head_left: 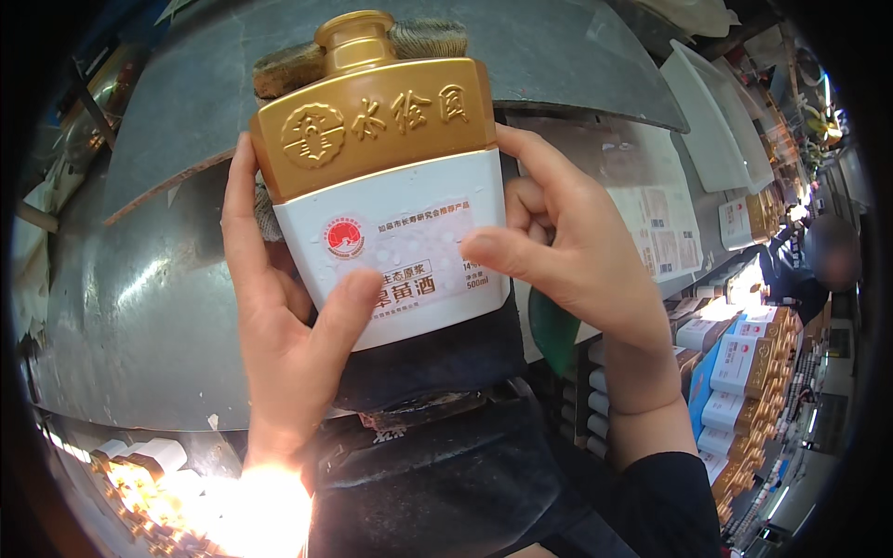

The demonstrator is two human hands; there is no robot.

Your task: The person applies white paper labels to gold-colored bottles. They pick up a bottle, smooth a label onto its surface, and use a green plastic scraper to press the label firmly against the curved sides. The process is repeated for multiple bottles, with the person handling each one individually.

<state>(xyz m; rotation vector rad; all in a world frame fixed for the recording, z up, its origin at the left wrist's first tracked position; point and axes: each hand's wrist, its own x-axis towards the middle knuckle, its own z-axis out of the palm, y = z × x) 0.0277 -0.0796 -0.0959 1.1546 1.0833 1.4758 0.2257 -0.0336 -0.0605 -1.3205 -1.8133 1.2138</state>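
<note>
A flat-sided white and gold bottle (395, 321), its open neck pointing away from me, is held up in front of me over the table. My left hand (284, 325) grips its left side, the thumb pressing on the lower front. Around the right edge curls my right hand (581, 246), its thumb on the right end of a clear printed label (423, 228). That label lies over the white front, with bubbles or wet patches under it and droplets around it. Behind the bottle's shoulders show two worn, cloth-like or wooden pads (428, 39). My fingertips behind the bottle are hidden.
Label sheets (665, 232) lie to the right on the grey metal table (139, 316). A dark board (558, 60) spans the back. Beyond stands a white plastic bin (712, 121). Many similar bottles (735, 372) stand at right, more at lower left. A person (809, 274) is far right.
</note>
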